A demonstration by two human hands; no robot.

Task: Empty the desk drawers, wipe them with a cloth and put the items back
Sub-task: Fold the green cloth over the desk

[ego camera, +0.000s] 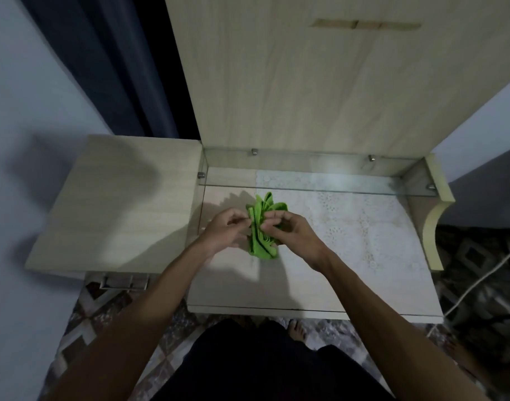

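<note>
Here, head view: only one camera is supplied, looking down over the desk.
Cloth: a bunched green cloth (261,227) is held up between both hands, above the desk top (320,285), near its left part.
Left hand (224,230): fingers are curled, the tips pinching the cloth's left edge.
Right hand (291,230): fingers are curled round the cloth's right side, gripping it.
Desk surface: a pale lace-patterned mat (349,227) is seen lying on the top; a glass shelf (305,178) is mounted above its rear edge on metal pegs.
Side unit: a lower wooden top (117,204) is seen beside the desk on the left, with a metal handle (125,282) showing beneath its front edge.
Back panel: a tall wooden board (305,82) rises behind the desk.
Floor: a patterned carpet (103,311) is visible; a white cable (479,279) runs across it at right.
Drawers: none can be made out as open or shut.
</note>
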